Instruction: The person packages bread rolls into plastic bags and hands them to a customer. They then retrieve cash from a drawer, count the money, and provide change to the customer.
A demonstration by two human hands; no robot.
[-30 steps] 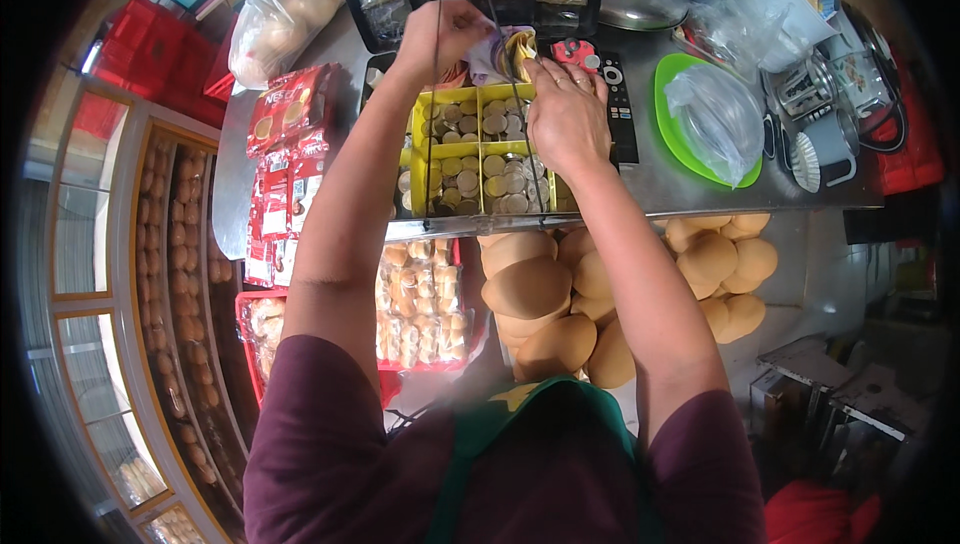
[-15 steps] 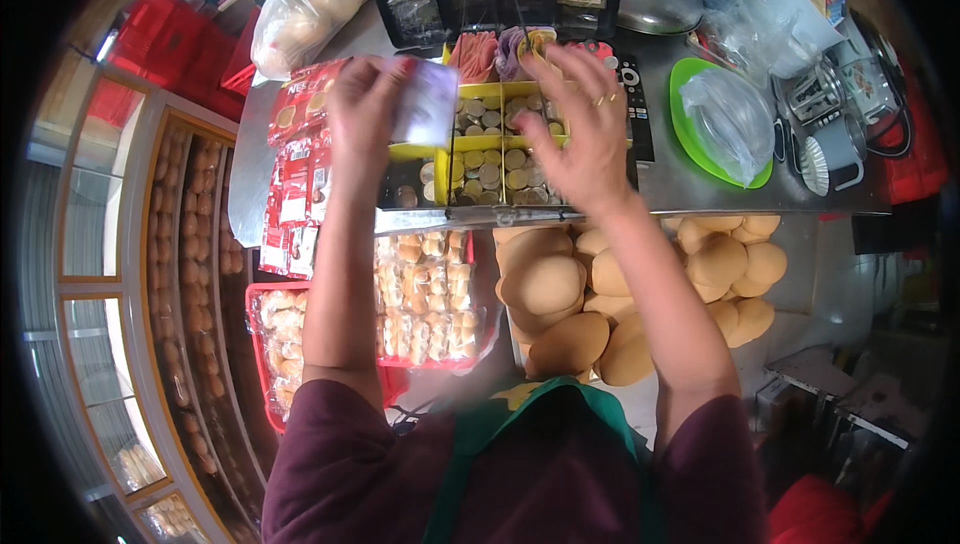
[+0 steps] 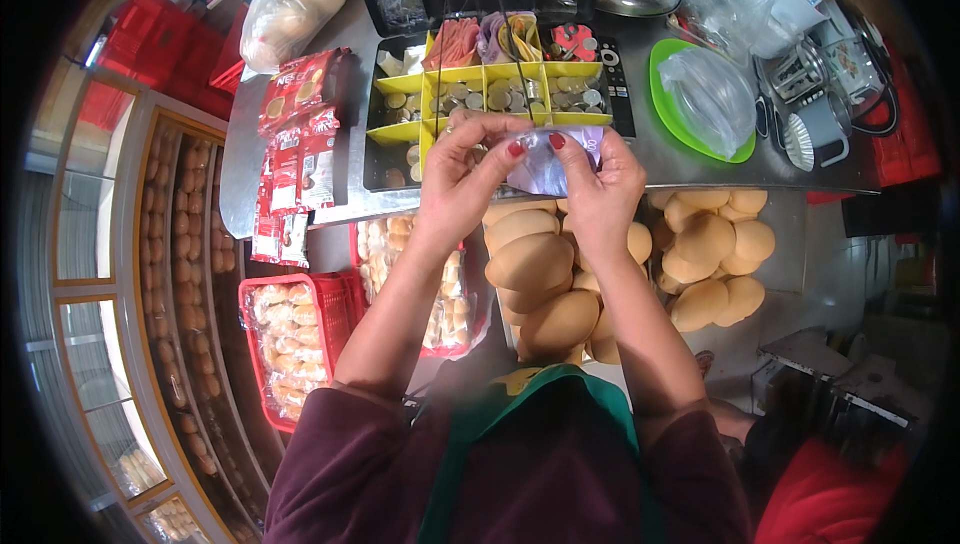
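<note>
A purple banknote (image 3: pixel 545 176) is stretched between both my hands, just over the near edge of the counter. My left hand (image 3: pixel 460 179) pinches its left side under the thumb, while my right hand (image 3: pixel 605 189) grips the right side the same way. Beyond them lies a black cash tray with yellow dividers (image 3: pixel 457 74). Coins fill several of its compartments, and my hands cover part of its front row. Folded pink notes (image 3: pixel 455 44), purple notes (image 3: pixel 490 39) and yellowish notes (image 3: pixel 520 37) stand in the back row.
Red sachets (image 3: pixel 300 94) and a plastic bag of buns (image 3: pixel 295 16) lie left. A remote (image 3: pixel 616 94) and a green plate (image 3: pixel 668 109) with a plastic bag are right. Below are a red basket (image 3: pixel 330 319) and large round buns (image 3: pixel 530 269). Someone in red (image 3: pixel 830 504) is at lower right.
My left hand has brought the banknote right and nearer to me. My right hand has come down from over the tray and taken hold of the note's other side.
</note>
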